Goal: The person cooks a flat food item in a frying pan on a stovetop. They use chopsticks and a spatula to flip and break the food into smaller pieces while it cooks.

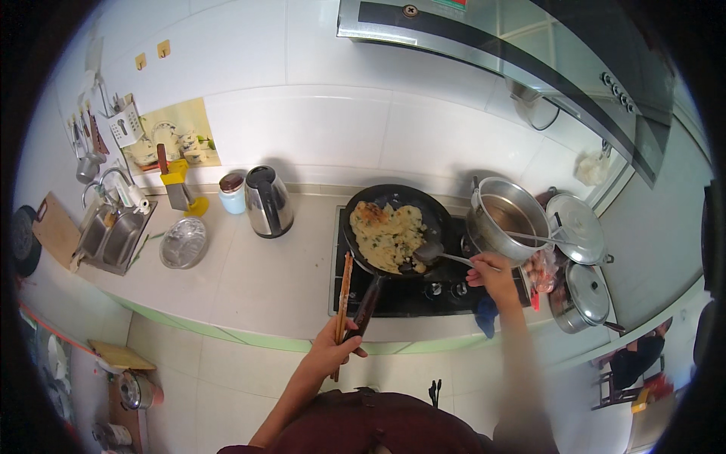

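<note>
A black frying pan (439,227) sits on the left part of the black glass gas stove (397,306). In it lies a torn yellowish pancake (385,232) with green flecks and a browned patch at the upper left. My left hand (336,346) grips a pair of wooden chopsticks (343,289), and its fingers are also at the end of the pan handle (368,303). My right hand (491,273) holds a metal spatula (454,259) by its handle. The spatula's head rests in the pan against the pancake's right edge.
Right of the pan stands a large aluminium pot (507,215) with a utensil across it. Two lidded pots (578,227) are beyond. A steel kettle (269,201), a pale blue jar (231,193) and a bowl under plastic film (183,243) stand left. A range hood (488,51) juts overhead.
</note>
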The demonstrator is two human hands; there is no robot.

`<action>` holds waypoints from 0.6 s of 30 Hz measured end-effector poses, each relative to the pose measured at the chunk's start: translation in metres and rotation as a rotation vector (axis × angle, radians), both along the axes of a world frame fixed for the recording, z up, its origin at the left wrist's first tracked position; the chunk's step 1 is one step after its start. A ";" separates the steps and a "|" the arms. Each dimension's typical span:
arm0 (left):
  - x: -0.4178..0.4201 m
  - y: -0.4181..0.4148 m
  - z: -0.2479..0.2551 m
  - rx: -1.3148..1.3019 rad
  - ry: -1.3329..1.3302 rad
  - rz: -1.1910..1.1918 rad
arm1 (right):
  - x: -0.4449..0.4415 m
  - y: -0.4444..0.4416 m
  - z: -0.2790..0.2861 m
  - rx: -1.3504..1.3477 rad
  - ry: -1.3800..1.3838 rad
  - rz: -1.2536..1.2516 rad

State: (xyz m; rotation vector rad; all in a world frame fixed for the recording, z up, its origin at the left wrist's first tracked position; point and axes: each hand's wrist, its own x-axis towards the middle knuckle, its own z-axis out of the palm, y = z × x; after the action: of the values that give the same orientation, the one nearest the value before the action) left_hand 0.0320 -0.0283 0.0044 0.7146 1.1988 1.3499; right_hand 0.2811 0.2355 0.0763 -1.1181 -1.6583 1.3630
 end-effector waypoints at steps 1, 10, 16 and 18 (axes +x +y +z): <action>0.000 0.001 0.001 -0.006 0.007 -0.007 | -0.005 0.005 -0.009 0.016 -0.011 0.013; 0.002 -0.003 0.008 0.004 0.037 0.024 | -0.031 0.009 -0.005 0.061 0.095 -0.006; 0.001 -0.003 0.009 0.000 0.053 -0.013 | -0.035 0.005 -0.031 -0.039 0.059 0.009; 0.001 -0.003 0.008 0.003 0.057 -0.013 | -0.036 0.000 -0.032 -0.038 0.055 0.007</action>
State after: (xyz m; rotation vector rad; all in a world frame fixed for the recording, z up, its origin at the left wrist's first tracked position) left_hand 0.0330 -0.0310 0.0124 0.7659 1.2360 1.3283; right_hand 0.2447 0.2360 0.0440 -1.0879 -1.6047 1.4221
